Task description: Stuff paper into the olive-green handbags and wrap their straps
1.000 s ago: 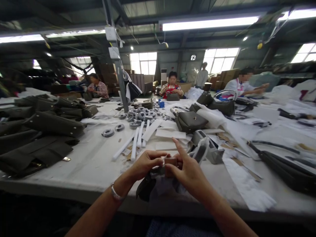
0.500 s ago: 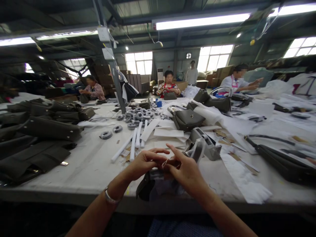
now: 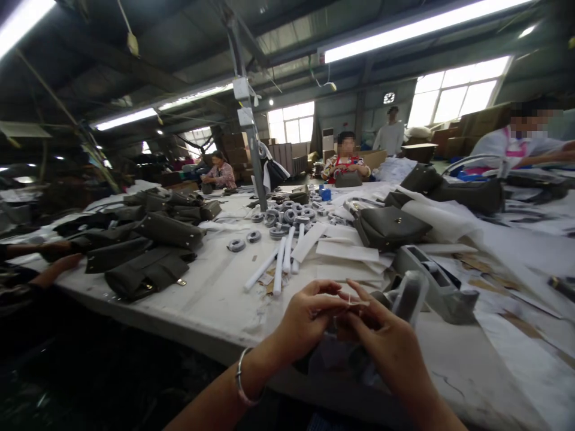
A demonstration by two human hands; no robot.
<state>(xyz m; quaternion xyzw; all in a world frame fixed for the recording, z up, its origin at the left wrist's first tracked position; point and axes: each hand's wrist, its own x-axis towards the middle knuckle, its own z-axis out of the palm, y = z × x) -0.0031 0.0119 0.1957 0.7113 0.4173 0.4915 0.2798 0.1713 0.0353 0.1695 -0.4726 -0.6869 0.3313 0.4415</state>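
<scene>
White string (image 3: 358, 303) pinched in grip of left hand (image 3: 305, 317); right hand (image 3: 392, 341) grip, cannot tell; handbag (image 3: 392, 228) contents hidden

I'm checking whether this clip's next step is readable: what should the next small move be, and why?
Probably gently drawing the thin white string taut, since the left hand and right hand meet at it and it shows between their fingers. Which fingers pinch it is unclear.

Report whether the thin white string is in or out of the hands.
In: the white string shows right where the left hand and right hand come together.
</scene>
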